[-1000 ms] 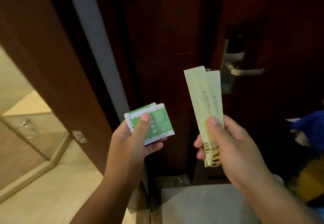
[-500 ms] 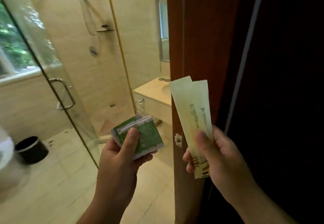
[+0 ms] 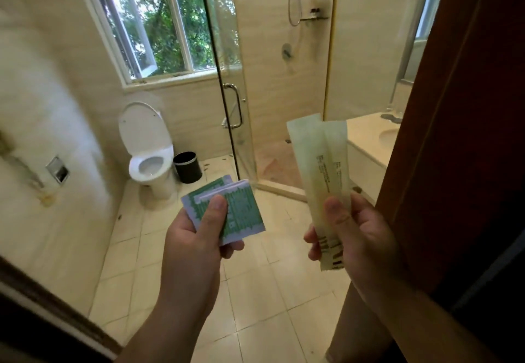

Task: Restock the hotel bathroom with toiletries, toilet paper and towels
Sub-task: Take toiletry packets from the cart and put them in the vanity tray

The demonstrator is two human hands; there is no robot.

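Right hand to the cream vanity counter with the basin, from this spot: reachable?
Probably not yet. The right hand grips two long pale-yellow sachets, and the cream vanity counter sits farther in, partly behind the dark brown wooden door frame. Nothing else seems in the way.

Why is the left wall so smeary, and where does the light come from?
Head view: motion blur streaks the left wall; the toilet is sharper; daylight enters by the window; the door frame on the right lies in deep shade; print on the packets in the left hand and the sachets in the right hand is too soft to read.
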